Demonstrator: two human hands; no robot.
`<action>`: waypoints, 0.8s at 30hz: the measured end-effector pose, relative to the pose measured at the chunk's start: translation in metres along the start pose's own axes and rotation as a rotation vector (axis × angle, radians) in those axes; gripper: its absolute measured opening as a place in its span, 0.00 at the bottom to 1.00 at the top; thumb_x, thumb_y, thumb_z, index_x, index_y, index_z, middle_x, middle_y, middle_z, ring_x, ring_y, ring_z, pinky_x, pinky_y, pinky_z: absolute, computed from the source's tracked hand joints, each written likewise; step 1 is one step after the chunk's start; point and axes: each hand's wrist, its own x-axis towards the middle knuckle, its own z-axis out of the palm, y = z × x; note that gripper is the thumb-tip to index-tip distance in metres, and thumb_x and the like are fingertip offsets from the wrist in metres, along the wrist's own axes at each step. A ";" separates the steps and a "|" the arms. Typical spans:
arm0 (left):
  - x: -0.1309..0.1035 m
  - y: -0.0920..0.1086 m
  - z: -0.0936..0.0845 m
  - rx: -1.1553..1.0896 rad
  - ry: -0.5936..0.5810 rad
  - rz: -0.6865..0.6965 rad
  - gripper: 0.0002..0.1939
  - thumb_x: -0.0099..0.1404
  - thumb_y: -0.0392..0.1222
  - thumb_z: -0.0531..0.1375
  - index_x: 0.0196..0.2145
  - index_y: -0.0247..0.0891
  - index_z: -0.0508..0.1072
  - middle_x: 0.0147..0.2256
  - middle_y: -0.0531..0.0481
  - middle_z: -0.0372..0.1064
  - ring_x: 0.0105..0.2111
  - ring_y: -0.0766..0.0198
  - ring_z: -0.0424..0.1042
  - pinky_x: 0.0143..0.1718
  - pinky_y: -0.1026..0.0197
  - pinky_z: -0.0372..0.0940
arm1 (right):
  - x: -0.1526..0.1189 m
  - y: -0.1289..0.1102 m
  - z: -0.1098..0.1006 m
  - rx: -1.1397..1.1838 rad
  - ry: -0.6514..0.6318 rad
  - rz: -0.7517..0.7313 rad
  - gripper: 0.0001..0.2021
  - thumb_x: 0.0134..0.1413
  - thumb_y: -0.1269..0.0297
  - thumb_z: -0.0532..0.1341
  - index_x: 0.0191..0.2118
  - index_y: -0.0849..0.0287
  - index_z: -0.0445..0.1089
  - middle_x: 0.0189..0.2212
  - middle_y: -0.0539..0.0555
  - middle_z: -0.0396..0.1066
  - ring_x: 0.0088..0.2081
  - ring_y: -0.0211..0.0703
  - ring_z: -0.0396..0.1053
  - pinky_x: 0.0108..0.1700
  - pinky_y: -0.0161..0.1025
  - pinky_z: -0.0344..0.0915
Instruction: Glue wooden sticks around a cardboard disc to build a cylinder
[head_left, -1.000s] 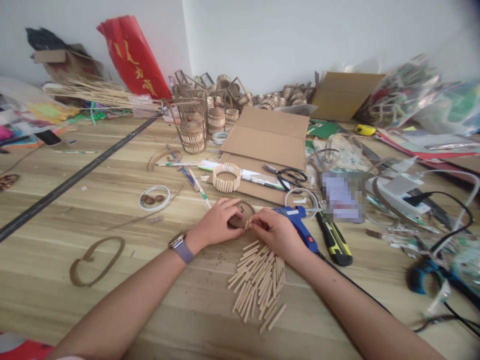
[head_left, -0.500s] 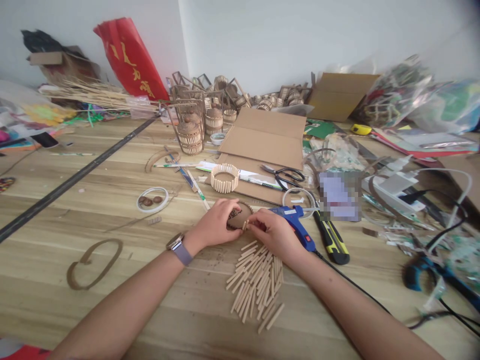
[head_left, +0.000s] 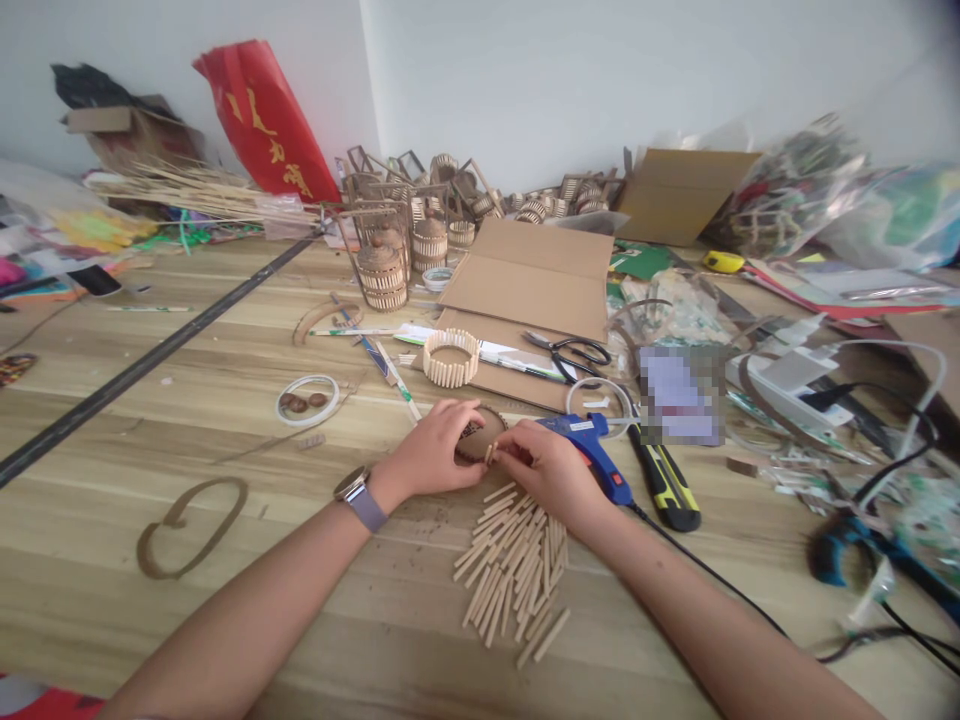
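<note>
My left hand (head_left: 437, 447) grips the near left edge of a round cardboard disc (head_left: 487, 425) with dark print on it. At the disc's right edge my right hand (head_left: 544, 465) pinches a short wooden stick (head_left: 490, 454), which stands against the rim. Just below my hands lies a loose pile of short wooden sticks (head_left: 510, 560). Behind the disc stands a ring of upright sticks (head_left: 451, 358). A blue glue gun (head_left: 600, 452) rests to the right of my right hand, partly behind it.
Scissors (head_left: 570, 352), a yellow and black cutter (head_left: 666, 475) and a phone (head_left: 679, 395) lie right of centre. Cardboard (head_left: 529, 275) and small wooden buckets (head_left: 382, 275) stand further back. A white ring (head_left: 307, 400) and a brown strip loop (head_left: 191, 528) lie at left.
The view has shifted very slightly. Both hands stay at the disc, with my right fingers still on the short stick at its edge.
</note>
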 end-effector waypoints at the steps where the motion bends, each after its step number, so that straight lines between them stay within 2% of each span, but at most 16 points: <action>1: 0.000 0.000 0.000 -0.002 -0.004 -0.001 0.23 0.53 0.38 0.65 0.46 0.38 0.65 0.57 0.35 0.62 0.58 0.44 0.60 0.57 0.42 0.62 | 0.000 0.000 0.000 -0.001 0.000 0.001 0.06 0.55 0.74 0.60 0.32 0.57 0.73 0.27 0.49 0.67 0.29 0.39 0.66 0.32 0.35 0.61; 4: 0.000 0.000 -0.001 -0.011 -0.022 -0.012 0.25 0.51 0.39 0.68 0.46 0.38 0.66 0.58 0.35 0.61 0.59 0.43 0.59 0.58 0.40 0.60 | -0.001 0.001 0.001 -0.002 0.002 -0.003 0.06 0.55 0.75 0.60 0.32 0.57 0.73 0.27 0.49 0.67 0.29 0.39 0.66 0.32 0.35 0.61; 11: 0.004 0.001 0.002 0.011 -0.031 -0.075 0.34 0.47 0.50 0.74 0.47 0.36 0.67 0.57 0.32 0.63 0.58 0.41 0.61 0.58 0.39 0.60 | -0.001 0.001 0.003 -0.032 0.018 0.016 0.05 0.53 0.74 0.61 0.31 0.58 0.72 0.27 0.49 0.68 0.28 0.39 0.66 0.31 0.34 0.61; 15: 0.004 0.002 0.004 0.037 0.000 -0.055 0.29 0.53 0.51 0.71 0.48 0.37 0.67 0.56 0.34 0.64 0.57 0.42 0.62 0.57 0.41 0.61 | 0.000 -0.004 -0.001 -0.053 -0.007 0.025 0.06 0.54 0.72 0.61 0.33 0.58 0.75 0.28 0.50 0.70 0.29 0.39 0.67 0.32 0.35 0.62; 20: 0.002 0.003 0.002 0.054 0.010 -0.023 0.24 0.56 0.43 0.68 0.49 0.40 0.65 0.56 0.37 0.64 0.58 0.45 0.62 0.57 0.40 0.60 | 0.000 -0.013 -0.023 -0.091 0.038 0.057 0.10 0.55 0.65 0.59 0.42 0.57 0.75 0.26 0.50 0.71 0.24 0.38 0.65 0.26 0.35 0.60; 22: 0.001 0.004 0.000 0.053 0.016 -0.018 0.24 0.55 0.38 0.67 0.49 0.39 0.65 0.58 0.36 0.62 0.59 0.45 0.61 0.59 0.40 0.59 | -0.004 -0.015 -0.039 -0.136 0.067 0.086 0.09 0.56 0.63 0.58 0.39 0.56 0.75 0.24 0.50 0.71 0.23 0.39 0.65 0.26 0.35 0.58; 24: 0.001 0.006 -0.001 0.048 0.021 -0.014 0.25 0.55 0.36 0.65 0.49 0.38 0.65 0.60 0.34 0.59 0.60 0.44 0.59 0.61 0.41 0.57 | -0.010 -0.015 -0.056 -0.226 0.041 0.137 0.09 0.57 0.61 0.57 0.33 0.55 0.74 0.23 0.50 0.72 0.24 0.40 0.66 0.26 0.36 0.58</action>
